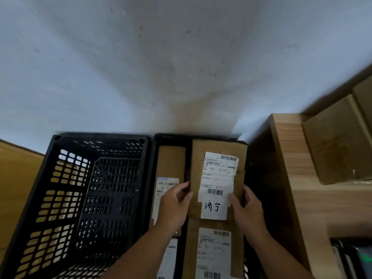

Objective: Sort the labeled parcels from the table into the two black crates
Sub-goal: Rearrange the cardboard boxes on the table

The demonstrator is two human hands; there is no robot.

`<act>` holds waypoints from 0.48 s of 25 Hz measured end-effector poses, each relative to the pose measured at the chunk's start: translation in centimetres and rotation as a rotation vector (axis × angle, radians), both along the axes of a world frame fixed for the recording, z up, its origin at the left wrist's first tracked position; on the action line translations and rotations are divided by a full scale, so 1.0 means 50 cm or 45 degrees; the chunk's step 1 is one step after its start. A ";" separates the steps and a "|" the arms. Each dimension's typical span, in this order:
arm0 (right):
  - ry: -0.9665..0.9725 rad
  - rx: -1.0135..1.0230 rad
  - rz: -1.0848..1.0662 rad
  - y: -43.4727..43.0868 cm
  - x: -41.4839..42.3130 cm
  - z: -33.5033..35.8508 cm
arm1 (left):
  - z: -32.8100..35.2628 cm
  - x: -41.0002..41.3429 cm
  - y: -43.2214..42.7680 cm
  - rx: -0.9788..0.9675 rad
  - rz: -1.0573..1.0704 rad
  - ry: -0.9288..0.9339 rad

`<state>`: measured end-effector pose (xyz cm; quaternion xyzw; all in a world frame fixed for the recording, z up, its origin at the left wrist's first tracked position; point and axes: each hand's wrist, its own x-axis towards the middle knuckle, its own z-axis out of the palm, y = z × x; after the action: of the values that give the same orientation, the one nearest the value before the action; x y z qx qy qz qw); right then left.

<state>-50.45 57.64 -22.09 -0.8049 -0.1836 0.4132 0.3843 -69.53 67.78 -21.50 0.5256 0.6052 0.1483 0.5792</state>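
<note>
Two black crates stand side by side against the wall. The left crate holds nothing that I can see. The right crate holds several brown parcels with white labels. On top lies a cardboard parcel with a handwritten label, and I hold it from both sides. My left hand grips its left edge, thumb on top. Its right edge is gripped by my right hand. Below it lie another labeled parcel and a narrow one at the left.
A wooden table stands at the right with brown cardboard boxes on it. A white wall rises behind the crates. Brown cardboard lies left of the left crate. A dark device shows at the lower right.
</note>
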 end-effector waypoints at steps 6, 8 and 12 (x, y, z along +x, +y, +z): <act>-0.099 -0.136 0.033 0.012 0.001 -0.009 | -0.014 0.017 -0.003 0.029 -0.132 0.107; -0.111 -0.182 0.071 0.028 0.004 -0.022 | -0.025 0.024 0.007 0.050 -0.251 0.178; -0.118 -0.335 0.101 0.036 -0.013 -0.050 | -0.043 0.034 -0.016 0.131 -0.514 0.311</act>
<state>-51.12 59.46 -24.56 -0.8586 -0.1772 0.4111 0.2500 -67.85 66.99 -23.66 0.6788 0.5452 -0.0045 0.4920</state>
